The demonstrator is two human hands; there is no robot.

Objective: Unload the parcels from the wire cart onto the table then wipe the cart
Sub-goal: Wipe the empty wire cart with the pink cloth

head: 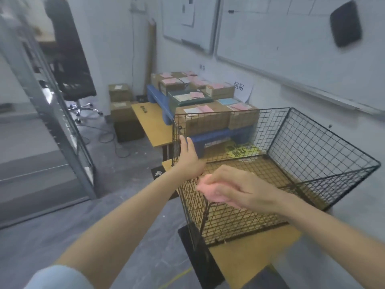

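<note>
Grey metal upright (52, 113) runs down the far left, and behind it stands a black office chair (70, 65) on its star base. Next over, brown cardboard boxes (119, 101) are stacked on the floor against the wall. Beside them a wooden tabletop (150, 122) carries a blue plastic stand (218, 136). The parcels (200, 119) sit packed together on top of that stand, most with pink slips on their lids, just beyond the cart's far wall. A paper sign (241, 88) hangs on the wall behind them.

My left hand (188, 155) is up against the left wall of the wire cart (312, 142), fingers (183, 140) straight and flat on the mesh, gripping nothing. The cart is black mesh, open at the top, and stands on the nearer table (250, 257); through its floor I see the wood.

My right hand (235, 188) hangs over the near left corner of the cart, fingers curled in by the top wire. It is blurred, and I cannot tell whether they hook the wire or hold anything.

Farther right, a whiteboard (291, 49) covers the wall, with a black pad (345, 24) stuck high on it
</note>
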